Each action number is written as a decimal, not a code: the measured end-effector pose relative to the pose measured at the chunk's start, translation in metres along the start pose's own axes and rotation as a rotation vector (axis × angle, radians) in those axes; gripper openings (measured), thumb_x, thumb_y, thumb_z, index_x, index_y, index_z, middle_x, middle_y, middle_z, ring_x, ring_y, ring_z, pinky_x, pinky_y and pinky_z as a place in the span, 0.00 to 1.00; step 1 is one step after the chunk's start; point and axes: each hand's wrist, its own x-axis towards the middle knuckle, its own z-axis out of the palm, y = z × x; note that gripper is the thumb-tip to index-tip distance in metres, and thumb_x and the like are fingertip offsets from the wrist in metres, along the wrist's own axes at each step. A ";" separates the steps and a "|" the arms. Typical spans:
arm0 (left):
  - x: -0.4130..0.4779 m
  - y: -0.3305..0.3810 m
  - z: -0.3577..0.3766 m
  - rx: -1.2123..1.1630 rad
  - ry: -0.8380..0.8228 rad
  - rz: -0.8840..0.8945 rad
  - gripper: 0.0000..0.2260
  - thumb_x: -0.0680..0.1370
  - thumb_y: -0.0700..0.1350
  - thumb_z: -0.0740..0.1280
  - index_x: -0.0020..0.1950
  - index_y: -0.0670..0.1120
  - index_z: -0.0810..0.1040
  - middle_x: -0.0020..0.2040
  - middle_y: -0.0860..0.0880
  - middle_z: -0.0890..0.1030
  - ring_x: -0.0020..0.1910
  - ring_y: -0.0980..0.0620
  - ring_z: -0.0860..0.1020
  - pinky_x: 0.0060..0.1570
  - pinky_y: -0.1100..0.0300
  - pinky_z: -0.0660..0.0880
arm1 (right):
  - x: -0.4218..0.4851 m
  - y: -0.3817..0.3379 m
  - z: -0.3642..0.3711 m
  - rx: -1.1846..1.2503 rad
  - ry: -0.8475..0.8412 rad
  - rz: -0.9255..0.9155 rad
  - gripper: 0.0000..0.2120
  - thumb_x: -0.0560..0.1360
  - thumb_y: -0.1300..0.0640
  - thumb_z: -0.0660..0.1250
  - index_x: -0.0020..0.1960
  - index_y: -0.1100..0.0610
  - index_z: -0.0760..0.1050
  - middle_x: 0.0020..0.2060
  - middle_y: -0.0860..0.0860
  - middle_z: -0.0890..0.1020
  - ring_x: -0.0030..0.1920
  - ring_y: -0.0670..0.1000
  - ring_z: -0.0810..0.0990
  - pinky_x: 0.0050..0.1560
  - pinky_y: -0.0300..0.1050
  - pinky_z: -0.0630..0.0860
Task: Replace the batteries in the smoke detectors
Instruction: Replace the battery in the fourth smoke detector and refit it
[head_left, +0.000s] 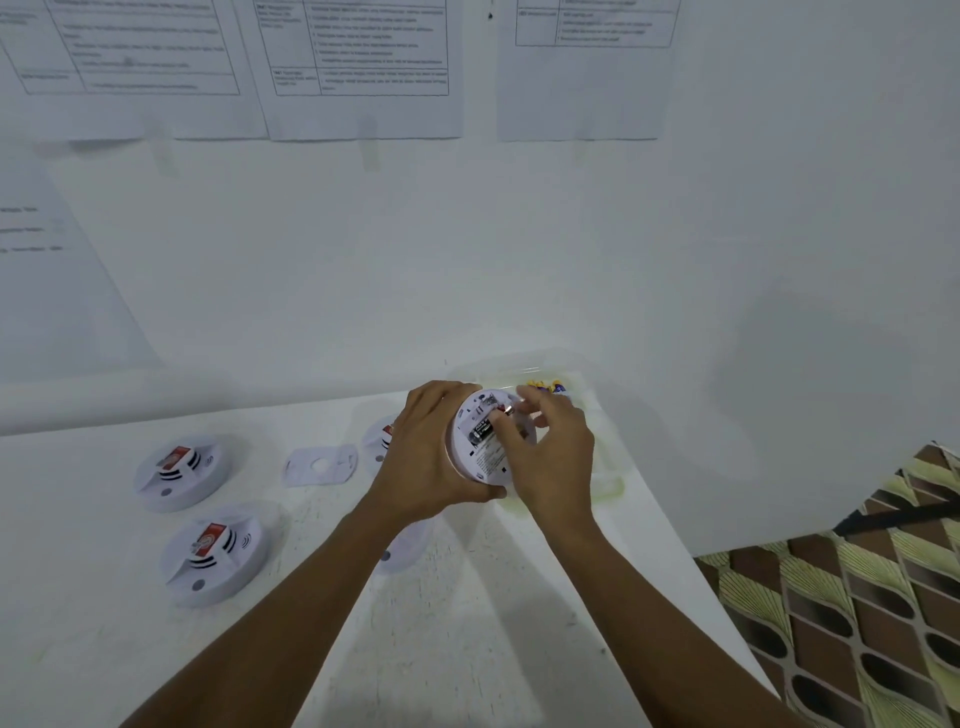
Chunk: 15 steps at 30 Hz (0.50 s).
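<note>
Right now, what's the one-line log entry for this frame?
left hand: grips upturned smoke detector | right hand: pinches black battery in its back | spare batteries: clear tray behind

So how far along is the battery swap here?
Done: the held detector is open, and a mounting plate lies on the table. In hand: the left hand grips it back up while the right hand pinches the black battery in its bay; going in or out, I cannot tell. Left: the far detector and near detector lie face up, apparently unopened; spare batteries wait behind.
</note>
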 end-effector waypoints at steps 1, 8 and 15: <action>0.000 -0.003 0.002 -0.034 -0.035 -0.035 0.36 0.56 0.84 0.56 0.63 0.78 0.59 0.69 0.43 0.69 0.67 0.48 0.64 0.73 0.45 0.58 | 0.000 0.002 -0.001 -0.013 0.000 -0.018 0.13 0.72 0.49 0.73 0.55 0.51 0.82 0.47 0.42 0.81 0.49 0.47 0.78 0.54 0.54 0.77; 0.003 0.003 -0.007 0.144 0.056 0.047 0.43 0.58 0.74 0.69 0.68 0.57 0.67 0.62 0.54 0.73 0.62 0.51 0.69 0.64 0.50 0.68 | 0.015 0.005 -0.018 0.139 -0.127 -0.047 0.06 0.73 0.59 0.74 0.49 0.54 0.81 0.41 0.41 0.83 0.43 0.38 0.79 0.43 0.24 0.69; -0.001 -0.010 -0.023 0.074 0.075 -0.031 0.45 0.52 0.68 0.76 0.66 0.69 0.59 0.62 0.59 0.66 0.64 0.57 0.63 0.66 0.47 0.66 | 0.087 0.059 -0.074 -0.626 -0.434 -0.129 0.03 0.74 0.50 0.71 0.47 0.45 0.79 0.37 0.40 0.82 0.48 0.45 0.78 0.52 0.48 0.64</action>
